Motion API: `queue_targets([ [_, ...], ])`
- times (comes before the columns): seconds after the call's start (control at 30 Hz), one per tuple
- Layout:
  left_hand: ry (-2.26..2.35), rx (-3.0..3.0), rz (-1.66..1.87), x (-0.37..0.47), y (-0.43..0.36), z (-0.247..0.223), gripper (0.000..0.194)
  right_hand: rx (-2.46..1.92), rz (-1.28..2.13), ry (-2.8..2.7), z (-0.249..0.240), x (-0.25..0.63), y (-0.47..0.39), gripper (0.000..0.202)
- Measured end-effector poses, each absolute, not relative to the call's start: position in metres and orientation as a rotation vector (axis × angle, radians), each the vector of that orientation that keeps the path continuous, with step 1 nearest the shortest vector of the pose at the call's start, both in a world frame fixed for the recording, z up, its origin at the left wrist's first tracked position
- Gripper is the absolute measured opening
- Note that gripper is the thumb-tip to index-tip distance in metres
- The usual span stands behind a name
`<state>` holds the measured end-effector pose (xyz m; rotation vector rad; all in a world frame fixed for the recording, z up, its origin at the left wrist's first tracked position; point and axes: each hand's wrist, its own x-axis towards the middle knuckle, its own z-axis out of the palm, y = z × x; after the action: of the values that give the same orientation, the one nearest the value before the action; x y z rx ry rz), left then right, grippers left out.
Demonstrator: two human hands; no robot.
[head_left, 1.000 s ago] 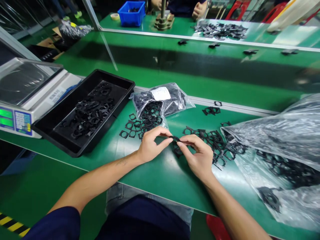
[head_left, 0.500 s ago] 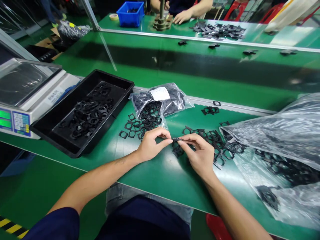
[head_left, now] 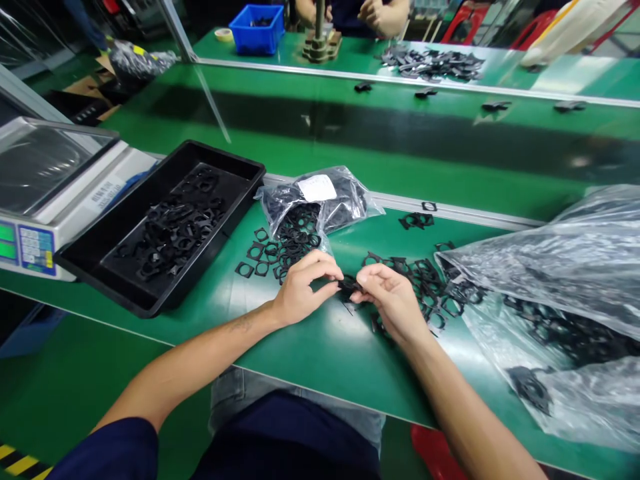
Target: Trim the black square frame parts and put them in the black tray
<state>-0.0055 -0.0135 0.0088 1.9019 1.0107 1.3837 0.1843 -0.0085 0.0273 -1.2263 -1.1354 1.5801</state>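
Between my two hands, just above the green table (head_left: 310, 360), is a small black plastic part (head_left: 347, 284). My left hand (head_left: 305, 287) pinches its left side between thumb and fingers. The right side is gripped by my right hand (head_left: 393, 297), whose fingertips partly cover it. Loose black ring-shaped parts (head_left: 425, 277) lie behind and beside my right hand. Past my left hand, a pile of similar black rings (head_left: 295, 243) spills from a clear plastic bag (head_left: 350, 193) with a white label.
A black tray (head_left: 240, 177) with many black parts stands at left, beside a weighing scale (head_left: 35, 233). A large clear bag (head_left: 550, 267) of parts covers the right side. Across the conveyor belt (head_left: 280, 133), a co-worker's hands are near a blue bin (head_left: 257, 30).
My right hand has turned and shifted its grip, and the black part is now tilted differently. My left hand stays nearly in place. The co-worker's hand has lifted off the far table.
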Motion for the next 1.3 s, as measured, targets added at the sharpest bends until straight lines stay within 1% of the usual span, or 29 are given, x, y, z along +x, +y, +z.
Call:
queue_targets([
  [0.17, 1.056, 1.864, 1.403, -0.007, -0.01, 0.01, 0.007, -1.205, 1.038, -1.514, 0.031, 0.182, -0.017, 0.016],
  [0.27, 1.082, 1.859, 1.38, -0.007, -0.01, 0.01, 0.01, -1.146, 0.925, -1.677, 0.032, 0.182, -0.021, 0.009],
  [0.37, 1.067, 1.887, 1.377, -0.006, -0.011, 0.009, 0.012, -1.137, 0.929, -1.714, 0.033, 0.183, -0.022, 0.005],
  [0.6, 1.02, 1.849, 1.361, -0.006, -0.012, 0.009, 0.012, -1.141, 0.916, -1.681, 0.034, 0.185, -0.019, 0.01],
  [0.83, 1.066, 1.487, 1.277, -0.002, -0.009, 0.002, 0.019, -1.19, 1.041, -1.587, 0.029, 0.181, -0.021, 0.022],
  [1.0, 1.018, 1.262, 1.176, -0.006, -0.004, -0.001, 0.028, -1.19, 1.045, -1.57, 0.029, 0.181, -0.022, 0.024],
  [1.17, 0.936, 0.986, 1.067, -0.004, -0.005, -0.002, 0.043, -1.2, 1.098, -1.497, 0.025, 0.181, -0.02, 0.027],
  [1.3, 0.92, 0.888, 1.033, -0.003, -0.007, -0.001, 0.044, -1.195, 1.132, -1.458, 0.025, 0.181, -0.021, 0.028],
])
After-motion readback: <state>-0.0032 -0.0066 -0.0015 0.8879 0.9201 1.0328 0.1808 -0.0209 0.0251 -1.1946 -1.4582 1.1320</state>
